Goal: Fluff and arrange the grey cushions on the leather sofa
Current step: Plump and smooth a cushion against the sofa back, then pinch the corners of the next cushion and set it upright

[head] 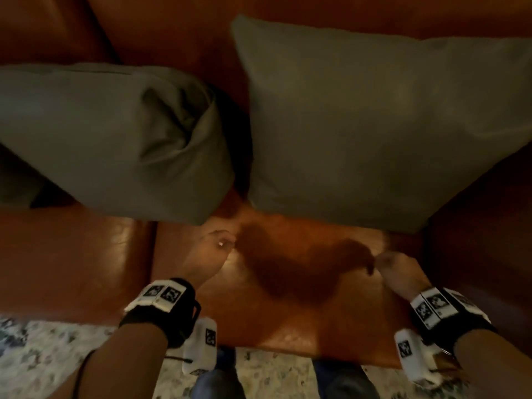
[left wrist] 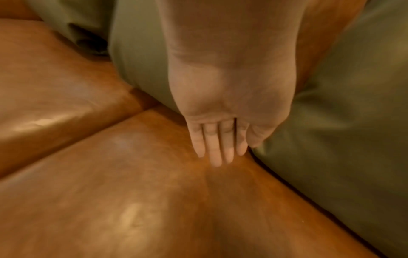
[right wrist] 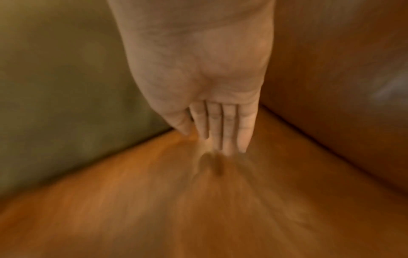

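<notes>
Two grey cushions lean against the back of the brown leather sofa [head: 288, 298]. The left cushion [head: 100, 133] is slumped and creased at its right end. The right cushion [head: 374, 125] stands flat and smooth. My left hand [head: 213, 254] hovers over the seat just below the gap between the cushions, fingers straight and together [left wrist: 216, 146], holding nothing. My right hand [head: 394, 269] hangs over the seat below the right cushion's lower corner, fingers straight [right wrist: 223, 129], holding nothing. Neither hand touches a cushion.
The sofa's right arm [head: 483, 226] rises beside the right cushion. A seam [head: 152, 254] splits the seat into two pads. A patterned rug [head: 43, 355] lies at the sofa's front edge, and my legs in dark trousers [head: 218, 381] stand on it.
</notes>
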The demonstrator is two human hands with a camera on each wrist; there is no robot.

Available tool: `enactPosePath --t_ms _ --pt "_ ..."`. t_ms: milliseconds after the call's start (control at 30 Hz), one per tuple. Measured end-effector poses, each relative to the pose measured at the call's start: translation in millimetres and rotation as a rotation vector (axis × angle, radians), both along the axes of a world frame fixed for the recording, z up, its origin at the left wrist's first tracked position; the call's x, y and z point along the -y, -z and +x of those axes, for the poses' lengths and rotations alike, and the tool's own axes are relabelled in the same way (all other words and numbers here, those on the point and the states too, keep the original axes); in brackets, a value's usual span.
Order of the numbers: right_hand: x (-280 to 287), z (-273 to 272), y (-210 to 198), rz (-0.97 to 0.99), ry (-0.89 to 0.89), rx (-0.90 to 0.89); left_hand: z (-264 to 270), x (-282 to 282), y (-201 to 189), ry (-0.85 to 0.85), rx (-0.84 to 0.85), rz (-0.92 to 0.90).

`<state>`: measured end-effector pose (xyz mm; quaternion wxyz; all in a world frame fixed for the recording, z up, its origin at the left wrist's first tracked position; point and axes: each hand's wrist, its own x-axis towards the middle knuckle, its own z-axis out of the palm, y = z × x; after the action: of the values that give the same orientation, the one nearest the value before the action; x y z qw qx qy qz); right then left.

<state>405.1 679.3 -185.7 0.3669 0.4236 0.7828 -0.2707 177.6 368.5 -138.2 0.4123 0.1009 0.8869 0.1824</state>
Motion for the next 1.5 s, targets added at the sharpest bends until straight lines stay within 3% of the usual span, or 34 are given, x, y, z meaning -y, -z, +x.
enactPosePath --t_ms 133,267,467,600,833,967,1133,1267,1400,1500 --pt "58.7 -21.8 -34.9 -0.047 0.009 -0.044 3.4 51.6 -25.6 -0.082 0.009 0.128" --pt "136.8 -64.4 -73.4 -0.085 -0.093 -0.12 -11.9 113.8 -52.6 -0.063 0.023 0.283" --pt "246.0 -144.8 -153.1 -0.12 -0.045 -0.346 -52.4 197.3 -113.0 -0.044 0.004 0.329" --pt "275.6 -200.3 -190.4 -0.092 0.046 -0.534 -89.5 216.5 -147.8 0.033 -0.056 0.327" --pt "237.3 -287.4 -196.3 0.09 0.221 -0.818 -145.7 169.1 -179.9 0.234 -0.17 0.363" --pt "207.3 -323.2 -185.2 0.179 0.261 -0.817 -175.2 121.8 -190.4 0.314 -0.218 0.39" --pt "186.8 -350.7 -168.0 0.106 0.21 -0.765 -206.8 54.8 -202.6 0.412 -0.271 0.429" --pt "186.6 -353.3 -161.5 0.109 0.106 -0.821 -227.3 2.2 -201.1 0.666 -0.489 0.44" --pt "192.8 -347.5 -164.5 0.109 0.036 -0.884 -242.6 -38.7 -184.2 1.037 -0.635 0.192" --pt "192.7 -344.3 -167.2 0.145 0.025 -0.92 -247.8 -46.4 -171.6 1.119 -0.598 0.066"
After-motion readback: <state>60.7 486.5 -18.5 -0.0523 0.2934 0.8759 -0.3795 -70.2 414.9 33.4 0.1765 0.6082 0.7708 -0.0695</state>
